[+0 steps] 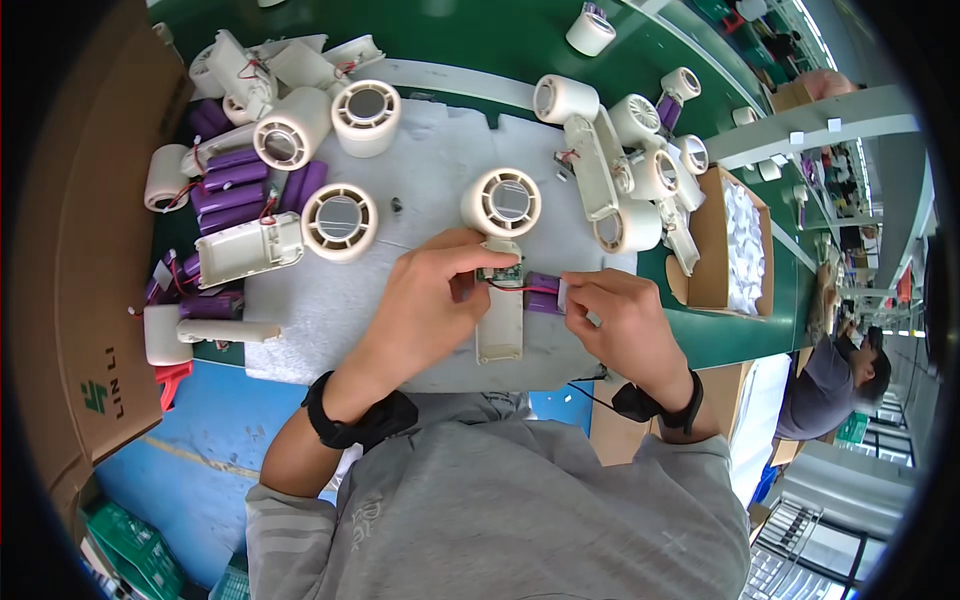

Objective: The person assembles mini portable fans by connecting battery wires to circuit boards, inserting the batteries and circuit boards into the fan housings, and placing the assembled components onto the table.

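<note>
In front of me lies a cream plastic fan housing, its round head [508,200] pointing away and its open handle shell [500,335] toward me. My left hand [425,295] pinches a small green circuit board [505,272] at the upper end of the handle. Red and black wires [512,289] run from the board to a purple battery pack [541,293] just right of the handle. My right hand [625,320] is closed on the pack's right end, where a small white piece shows between the fingers. The fingertips partly hide both parts.
Several fan housings [340,222] and purple batteries [232,190] crowd the left of the grey mat [420,160]. More housings [630,226] stand at the right, beside a cardboard box [712,245] of white packets. A large carton [90,250] borders the left; another person [830,385] sits far right.
</note>
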The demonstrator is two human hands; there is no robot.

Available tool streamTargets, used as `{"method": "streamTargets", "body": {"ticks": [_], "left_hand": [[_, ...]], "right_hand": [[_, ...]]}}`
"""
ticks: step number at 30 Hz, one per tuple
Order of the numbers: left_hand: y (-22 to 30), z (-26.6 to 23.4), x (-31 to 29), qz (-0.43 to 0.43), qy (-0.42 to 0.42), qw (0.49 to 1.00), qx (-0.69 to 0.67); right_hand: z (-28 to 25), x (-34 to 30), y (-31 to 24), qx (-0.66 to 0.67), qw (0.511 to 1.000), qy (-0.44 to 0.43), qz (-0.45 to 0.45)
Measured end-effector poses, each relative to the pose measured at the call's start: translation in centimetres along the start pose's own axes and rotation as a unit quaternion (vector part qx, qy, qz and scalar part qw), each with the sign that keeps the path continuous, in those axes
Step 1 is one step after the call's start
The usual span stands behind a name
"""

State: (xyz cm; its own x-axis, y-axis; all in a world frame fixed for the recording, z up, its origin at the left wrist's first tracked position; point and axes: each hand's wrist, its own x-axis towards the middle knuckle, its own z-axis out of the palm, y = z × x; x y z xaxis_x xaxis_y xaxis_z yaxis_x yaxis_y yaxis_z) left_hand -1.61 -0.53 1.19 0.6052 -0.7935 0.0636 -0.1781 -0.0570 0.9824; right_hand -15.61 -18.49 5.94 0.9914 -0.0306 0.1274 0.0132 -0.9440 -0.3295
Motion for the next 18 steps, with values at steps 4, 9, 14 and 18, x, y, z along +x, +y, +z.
{"method": "streamTargets", "body": {"ticks": [4,9,14,18], "left_hand": [[0.3,0.2,0.0,0.005,0.007,1.0,-0.003],[0.3,0.2,-0.3,-0.002,0.007,1.0,0.003],[0.5,0.1,-0.5,-0.008,-0.001,1.0,0.006],[0.4,0.0,-0.4,-0.019,-0.009,1.0,0.004]], "right_hand": [[0.0,-0.6,-0.4,0.059,0.998,0.024,0.028],[0.4,-1.0,-0.6,0.038,0.998,0.041,0.024],[0.5,-0.8,-1.4,-0.011,1.0,0.012,0.013],[0.9,-0.6,-1.0,-0.039,0.999,-0.009,0.01]]}}
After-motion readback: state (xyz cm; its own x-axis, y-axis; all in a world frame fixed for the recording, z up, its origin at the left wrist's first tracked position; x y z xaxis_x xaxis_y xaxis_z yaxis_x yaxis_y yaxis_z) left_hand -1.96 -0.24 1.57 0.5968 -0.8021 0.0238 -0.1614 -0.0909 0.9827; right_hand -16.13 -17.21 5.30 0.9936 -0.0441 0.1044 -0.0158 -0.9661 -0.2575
